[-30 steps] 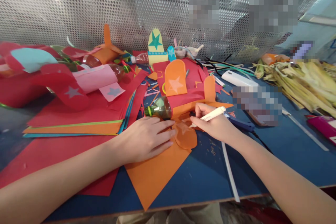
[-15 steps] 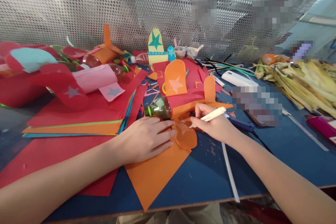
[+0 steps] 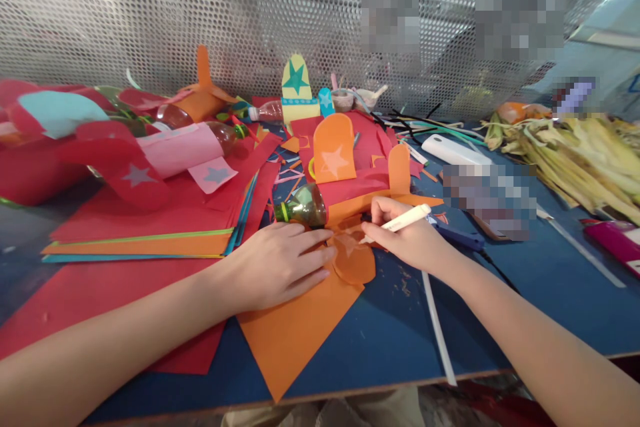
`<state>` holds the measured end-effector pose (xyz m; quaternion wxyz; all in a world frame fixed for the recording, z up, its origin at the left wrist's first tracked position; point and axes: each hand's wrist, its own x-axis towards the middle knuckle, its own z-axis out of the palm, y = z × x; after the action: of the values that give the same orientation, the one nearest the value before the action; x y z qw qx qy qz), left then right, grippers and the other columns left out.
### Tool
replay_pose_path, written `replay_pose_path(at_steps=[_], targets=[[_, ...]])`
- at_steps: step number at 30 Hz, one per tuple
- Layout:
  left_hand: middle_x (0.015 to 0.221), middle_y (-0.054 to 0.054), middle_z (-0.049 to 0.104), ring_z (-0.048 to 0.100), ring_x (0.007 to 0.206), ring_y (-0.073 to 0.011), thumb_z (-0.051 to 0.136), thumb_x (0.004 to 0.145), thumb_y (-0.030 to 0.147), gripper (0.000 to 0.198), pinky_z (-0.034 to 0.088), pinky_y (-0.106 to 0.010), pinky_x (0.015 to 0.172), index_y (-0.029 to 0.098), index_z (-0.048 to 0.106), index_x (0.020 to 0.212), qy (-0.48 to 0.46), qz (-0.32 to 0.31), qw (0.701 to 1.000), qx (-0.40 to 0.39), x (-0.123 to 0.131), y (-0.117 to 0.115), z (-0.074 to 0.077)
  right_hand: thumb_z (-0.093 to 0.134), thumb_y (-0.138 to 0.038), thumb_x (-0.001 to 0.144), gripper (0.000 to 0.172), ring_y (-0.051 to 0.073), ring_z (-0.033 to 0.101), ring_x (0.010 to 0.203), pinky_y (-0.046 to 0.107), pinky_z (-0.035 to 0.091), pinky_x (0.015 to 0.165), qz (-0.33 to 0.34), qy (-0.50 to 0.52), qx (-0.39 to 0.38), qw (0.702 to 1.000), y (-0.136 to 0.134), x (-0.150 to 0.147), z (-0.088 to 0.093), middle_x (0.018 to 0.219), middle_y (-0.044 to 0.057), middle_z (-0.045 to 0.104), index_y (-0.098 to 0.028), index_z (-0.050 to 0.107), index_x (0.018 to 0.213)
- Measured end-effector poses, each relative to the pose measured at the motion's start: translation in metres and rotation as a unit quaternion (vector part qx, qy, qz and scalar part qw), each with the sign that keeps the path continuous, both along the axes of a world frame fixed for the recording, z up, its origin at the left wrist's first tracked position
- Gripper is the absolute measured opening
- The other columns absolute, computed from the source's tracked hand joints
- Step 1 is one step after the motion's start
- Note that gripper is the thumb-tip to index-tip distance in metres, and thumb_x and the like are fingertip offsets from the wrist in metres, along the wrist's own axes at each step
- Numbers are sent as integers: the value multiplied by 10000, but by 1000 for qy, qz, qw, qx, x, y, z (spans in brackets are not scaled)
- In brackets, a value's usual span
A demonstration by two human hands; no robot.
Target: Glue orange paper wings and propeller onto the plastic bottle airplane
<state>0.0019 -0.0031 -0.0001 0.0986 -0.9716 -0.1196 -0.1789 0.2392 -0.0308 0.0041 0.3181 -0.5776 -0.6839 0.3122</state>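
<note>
Orange paper (image 3: 295, 330) pressed flat under open left hand (image 3: 280, 265), right hand (image 3: 410, 240) gripping white pen (image 3: 400, 221).

No text, label, brand or number can be read anywhere in view; several patches are blurred beyond reading.

Our left hand (image 3: 277, 263): bare, with short plain nails.
Our right hand (image 3: 410, 240): bare as well, fingers slim.
Our forearms (image 3: 125, 333): bare as far as we see them.
Our lap: we wear creased khaki cloth (image 3: 350, 412).
</note>
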Motion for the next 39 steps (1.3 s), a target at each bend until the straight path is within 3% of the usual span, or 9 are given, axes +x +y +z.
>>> replay_pose_path(at_steps=[39], targets=[[1163, -82, 695, 618, 719, -179, 398, 970, 291, 303, 516, -327, 626, 177, 656, 1082, -6, 2, 1000, -4, 1, 0, 0, 554, -267, 769, 264, 84, 333, 486, 236, 253, 482, 11, -9, 9, 1000, 0, -1, 1, 529, -77, 366, -221, 350, 610]])
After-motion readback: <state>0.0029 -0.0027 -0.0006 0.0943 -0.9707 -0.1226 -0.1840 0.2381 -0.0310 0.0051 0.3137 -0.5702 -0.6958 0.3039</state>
